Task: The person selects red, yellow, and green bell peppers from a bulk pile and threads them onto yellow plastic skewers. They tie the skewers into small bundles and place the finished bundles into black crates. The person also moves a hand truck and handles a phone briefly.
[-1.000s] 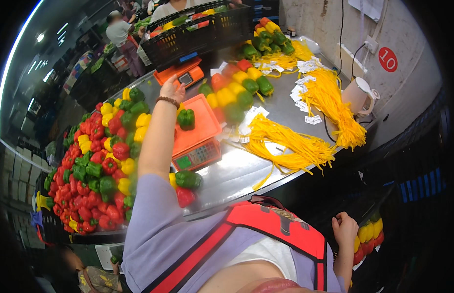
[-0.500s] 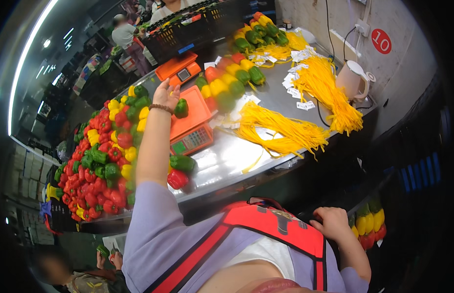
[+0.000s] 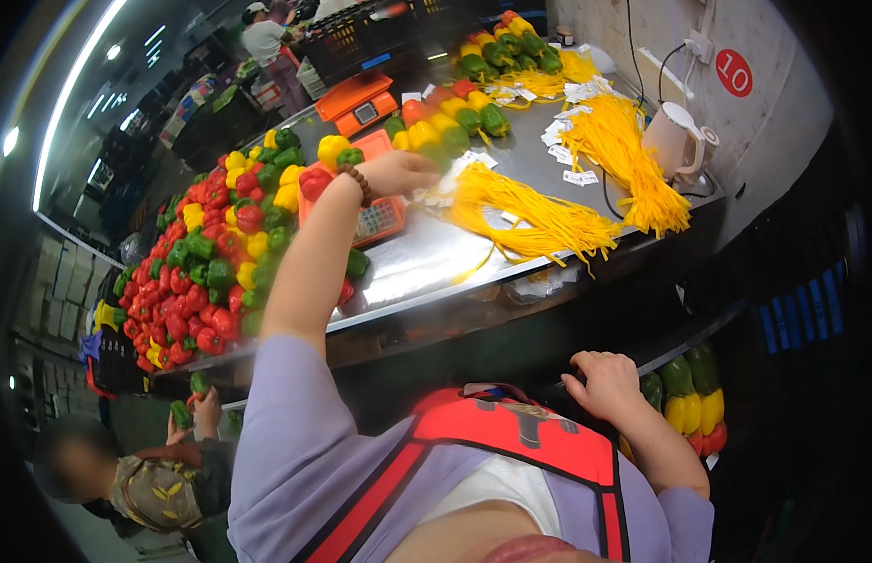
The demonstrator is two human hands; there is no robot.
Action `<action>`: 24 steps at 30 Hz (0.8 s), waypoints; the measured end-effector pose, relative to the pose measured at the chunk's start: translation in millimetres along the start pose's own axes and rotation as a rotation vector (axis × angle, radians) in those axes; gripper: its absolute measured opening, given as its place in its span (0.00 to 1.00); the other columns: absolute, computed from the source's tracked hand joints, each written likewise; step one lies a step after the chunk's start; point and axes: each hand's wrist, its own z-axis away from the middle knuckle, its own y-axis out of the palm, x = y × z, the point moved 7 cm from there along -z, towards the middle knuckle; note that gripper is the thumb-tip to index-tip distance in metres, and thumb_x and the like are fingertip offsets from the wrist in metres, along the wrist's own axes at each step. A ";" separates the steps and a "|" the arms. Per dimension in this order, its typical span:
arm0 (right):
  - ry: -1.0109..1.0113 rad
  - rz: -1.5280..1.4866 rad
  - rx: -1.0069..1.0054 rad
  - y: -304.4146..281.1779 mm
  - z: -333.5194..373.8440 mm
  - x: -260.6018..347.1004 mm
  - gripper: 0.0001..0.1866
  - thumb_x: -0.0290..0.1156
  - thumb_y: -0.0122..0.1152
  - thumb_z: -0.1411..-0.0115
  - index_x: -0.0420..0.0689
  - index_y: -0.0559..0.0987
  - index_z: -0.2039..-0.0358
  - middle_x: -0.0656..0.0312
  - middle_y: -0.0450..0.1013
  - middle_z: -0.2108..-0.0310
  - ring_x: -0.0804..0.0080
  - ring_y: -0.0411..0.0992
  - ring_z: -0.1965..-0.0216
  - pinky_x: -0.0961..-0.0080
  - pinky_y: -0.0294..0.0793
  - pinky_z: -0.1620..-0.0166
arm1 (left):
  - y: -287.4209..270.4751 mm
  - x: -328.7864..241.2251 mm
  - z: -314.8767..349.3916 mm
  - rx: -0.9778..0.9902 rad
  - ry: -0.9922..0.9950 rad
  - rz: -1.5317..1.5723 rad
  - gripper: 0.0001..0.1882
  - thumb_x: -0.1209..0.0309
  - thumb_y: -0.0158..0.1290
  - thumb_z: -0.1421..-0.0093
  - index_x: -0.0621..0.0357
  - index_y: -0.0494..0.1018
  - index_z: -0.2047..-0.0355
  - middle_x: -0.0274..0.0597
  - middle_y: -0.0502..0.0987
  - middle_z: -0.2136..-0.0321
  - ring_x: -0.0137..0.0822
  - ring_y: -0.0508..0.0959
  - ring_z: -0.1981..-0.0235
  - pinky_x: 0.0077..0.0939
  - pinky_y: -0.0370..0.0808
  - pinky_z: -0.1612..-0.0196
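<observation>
My left hand (image 3: 403, 174) reaches over the right side of an orange scale (image 3: 384, 218), fingers stretched toward the white tags (image 3: 447, 188) at the end of a bundle of yellow mesh strips (image 3: 534, 225). It appears to hold nothing, though its fingertips are slightly blurred. On the scale lie a yellow bell pepper (image 3: 333, 149), a green bell pepper (image 3: 350, 158) and a red bell pepper (image 3: 313, 184); my wrist partly covers the scale. My right hand (image 3: 605, 383) rests low by a dark edge, fingers loosely bent and thumb apart, with no object visible in it.
Loose bell peppers (image 3: 187, 281) are heaped on the left of the metal table (image 3: 398, 281). Packed pepper rows (image 3: 454, 122), a second orange scale (image 3: 356, 101), more yellow strips (image 3: 609, 150) and a kettle (image 3: 673, 141) stand farther back. Another person (image 3: 154, 479) handles green peppers at lower left.
My left hand has moved right from above the scale to the tags. Yellow and red peppers now show on the scale beside the green one. My right hand has shifted slightly left and up.
</observation>
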 end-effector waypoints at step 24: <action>0.527 0.058 0.059 3.8 -12.0 -1.9 0.14 0.41 0.64 0.50 0.45 0.81 0.67 0.60 0.77 0.74 0.62 0.76 0.68 0.68 0.74 0.63 | 51.5 249.5 218.4 -0.305 -0.088 0.735 0.27 0.63 0.51 0.37 0.62 0.62 0.40 0.38 0.76 0.57 0.23 0.74 0.64 0.19 0.70 0.58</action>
